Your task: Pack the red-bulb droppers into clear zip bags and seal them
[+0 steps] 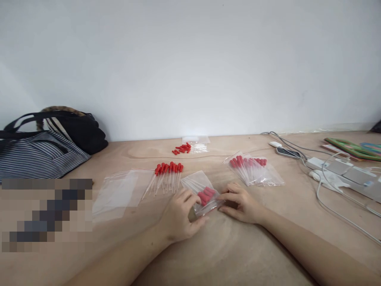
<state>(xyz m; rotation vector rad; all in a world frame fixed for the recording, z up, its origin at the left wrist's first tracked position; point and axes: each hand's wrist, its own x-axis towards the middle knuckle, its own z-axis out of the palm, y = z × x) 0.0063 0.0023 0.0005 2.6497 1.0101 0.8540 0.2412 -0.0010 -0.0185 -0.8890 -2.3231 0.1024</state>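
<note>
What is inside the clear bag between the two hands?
Red-topped droppers show through the clear bag; whatever lies behind the left hand and right hand is hidden.

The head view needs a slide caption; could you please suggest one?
Left fingers and right fingers at a clear bag of red-bulbed droppers on a table.

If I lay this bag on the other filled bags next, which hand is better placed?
Probably your right hand: it's at the right edge of the bag, nearer the filled bags. Your left hand is at the opposite edge, closer to the loose droppers.
</note>
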